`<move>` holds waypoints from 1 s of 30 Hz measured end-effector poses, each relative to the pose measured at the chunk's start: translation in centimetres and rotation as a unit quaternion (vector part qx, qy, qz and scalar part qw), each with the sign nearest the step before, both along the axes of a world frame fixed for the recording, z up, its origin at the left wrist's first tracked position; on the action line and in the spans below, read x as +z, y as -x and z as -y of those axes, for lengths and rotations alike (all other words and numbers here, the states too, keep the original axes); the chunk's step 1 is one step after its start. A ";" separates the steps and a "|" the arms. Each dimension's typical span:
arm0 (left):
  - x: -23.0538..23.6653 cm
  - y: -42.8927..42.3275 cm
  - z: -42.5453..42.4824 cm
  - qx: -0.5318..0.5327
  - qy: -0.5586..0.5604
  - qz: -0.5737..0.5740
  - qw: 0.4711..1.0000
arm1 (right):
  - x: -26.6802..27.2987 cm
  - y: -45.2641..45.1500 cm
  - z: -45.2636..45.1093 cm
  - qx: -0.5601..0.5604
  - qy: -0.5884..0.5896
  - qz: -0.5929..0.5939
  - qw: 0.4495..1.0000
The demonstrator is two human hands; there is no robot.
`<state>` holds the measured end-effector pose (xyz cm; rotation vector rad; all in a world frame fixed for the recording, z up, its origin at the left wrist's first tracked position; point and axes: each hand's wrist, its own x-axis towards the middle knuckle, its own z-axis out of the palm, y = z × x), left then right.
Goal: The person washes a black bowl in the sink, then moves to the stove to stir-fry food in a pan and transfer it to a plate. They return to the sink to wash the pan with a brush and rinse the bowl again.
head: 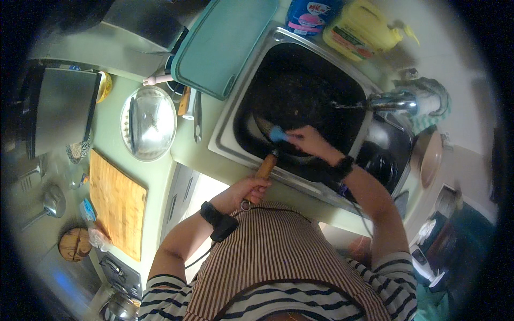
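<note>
My left hand (249,191) is closed around the wooden handle (266,165) of a dark wok or pan (295,106), near the metal ring at the handle's end. The pan rests in the large basin of a stainless steel sink (227,138); its far outline is lost in the dark basin. In my right hand (309,140) is a light-blue scrubbing brush or sponge (277,134), held against the near-left inner wall of the pan. A thin stream of water runs from the chrome faucet (391,102) on the right into the basin.
A green cutting board (227,44) leans over the sink's left rim. Behind stand a blue bottle (307,16) and a yellow jug (357,32). On the left counter are a glass lid (150,122) and a wooden cutting board (117,204). A smaller basin (379,160) adjoins on the right.
</note>
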<state>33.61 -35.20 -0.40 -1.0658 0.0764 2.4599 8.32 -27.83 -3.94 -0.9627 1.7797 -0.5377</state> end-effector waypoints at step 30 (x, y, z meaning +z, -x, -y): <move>2.4 -2.0 2.1 -0.028 0.014 -0.033 0.999 | -1.5 -2.5 1.6 0.044 0.076 -0.121 0.989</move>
